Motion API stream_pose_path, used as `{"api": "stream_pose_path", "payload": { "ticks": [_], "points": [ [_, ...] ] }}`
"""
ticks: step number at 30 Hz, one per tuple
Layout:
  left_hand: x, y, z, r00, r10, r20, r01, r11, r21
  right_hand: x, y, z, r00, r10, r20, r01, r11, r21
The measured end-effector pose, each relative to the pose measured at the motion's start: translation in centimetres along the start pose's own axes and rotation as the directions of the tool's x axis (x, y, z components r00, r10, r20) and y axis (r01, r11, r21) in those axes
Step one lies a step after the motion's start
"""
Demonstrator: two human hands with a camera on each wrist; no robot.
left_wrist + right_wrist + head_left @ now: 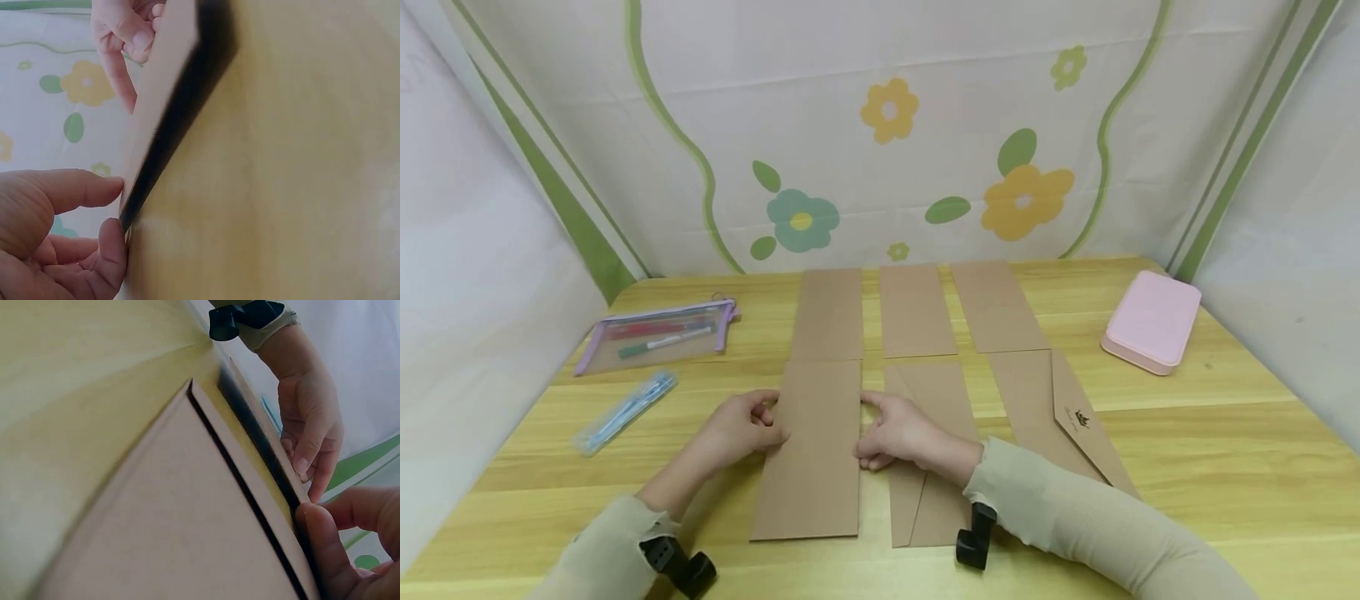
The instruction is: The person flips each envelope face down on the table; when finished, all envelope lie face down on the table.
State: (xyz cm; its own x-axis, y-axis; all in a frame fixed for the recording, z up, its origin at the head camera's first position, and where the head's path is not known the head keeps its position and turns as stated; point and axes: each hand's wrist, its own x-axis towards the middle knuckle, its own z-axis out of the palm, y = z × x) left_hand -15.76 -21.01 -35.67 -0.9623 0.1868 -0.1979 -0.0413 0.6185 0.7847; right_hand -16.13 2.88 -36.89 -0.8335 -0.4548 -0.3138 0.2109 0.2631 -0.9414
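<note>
A plain brown paper envelope [816, 467] lies lengthwise in front, its back flap out of sight. My left hand [733, 429] holds its left edge, thumb and fingertips right at the rim. On the opposite edge, my right hand [902, 433] grips with thumb and curled fingers. A dark gap shows beneath the envelope [159, 94] in the left wrist view, so its near end sits slightly off the wood. Beside it, partly under my right wrist, is a second envelope [940, 517] with its flap side up. Further right, a third envelope [1033, 400] shows a flap with a black crown print.
Three brown envelopes [827, 312] form a row along the back of the wooden table [1210, 483]. To the left are a mesh pencil pouch [662, 333] with pens inside and a clear packet of blue pens [625, 412]. A pink case [1153, 321] stands at the right.
</note>
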Motion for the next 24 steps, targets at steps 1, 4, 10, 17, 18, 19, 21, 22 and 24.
{"api": "stream_pose_path", "payload": {
  "ticks": [1,4,10,17,18,19,21,22,24],
  "points": [
    [0.0,0.0,0.0,1.0,0.002,-0.003,-0.002,1.0,0.01,0.1,0.0,0.0,1.0,0.002,-0.003,-0.002,1.0,-0.003],
    [0.1,-0.1,0.0,1.0,0.007,-0.009,-0.007,1.0,0.019,0.2,0.0,0.0,1.0,0.0,-0.003,0.0,1.0,-0.002],
    [0.3,-0.3,-0.1,1.0,0.009,0.001,-0.009,1.0,-0.009,0.2,0.1,-0.1,1.0,0.006,-0.012,-0.006,1.0,0.018],
    [0.1,-0.1,-0.3,0.999,0.035,-0.008,-0.035,0.999,-0.019,-0.4,0.2,-0.2,1.0,-0.018,-0.005,0.018,0.998,0.058],
    [0.1,0.1,-0.3,0.998,0.056,-0.016,-0.056,0.998,-0.011,-0.6,0.2,-0.3,1.0,-0.027,-0.008,0.027,0.998,0.059],
    [0.0,0.4,-0.3,0.997,0.079,-0.024,-0.079,0.997,-0.003,-0.8,0.2,-0.5,0.999,-0.037,-0.011,0.037,0.998,0.058],
    [0.0,1.2,-0.1,0.991,0.129,-0.036,-0.129,0.992,0.004,-1.1,0.0,-0.8,0.998,-0.053,-0.023,0.054,0.997,0.057],
    [0.0,1.6,0.0,0.987,0.156,-0.036,-0.156,0.988,0.004,-1.3,0.0,-1.1,0.998,-0.06,-0.028,0.061,0.996,0.057],
    [0.1,2.5,0.5,0.98,0.199,-0.026,-0.199,0.98,-0.003,-1.6,-0.1,-1.5,0.997,-0.073,-0.039,0.075,0.995,0.06]
  ]
}}
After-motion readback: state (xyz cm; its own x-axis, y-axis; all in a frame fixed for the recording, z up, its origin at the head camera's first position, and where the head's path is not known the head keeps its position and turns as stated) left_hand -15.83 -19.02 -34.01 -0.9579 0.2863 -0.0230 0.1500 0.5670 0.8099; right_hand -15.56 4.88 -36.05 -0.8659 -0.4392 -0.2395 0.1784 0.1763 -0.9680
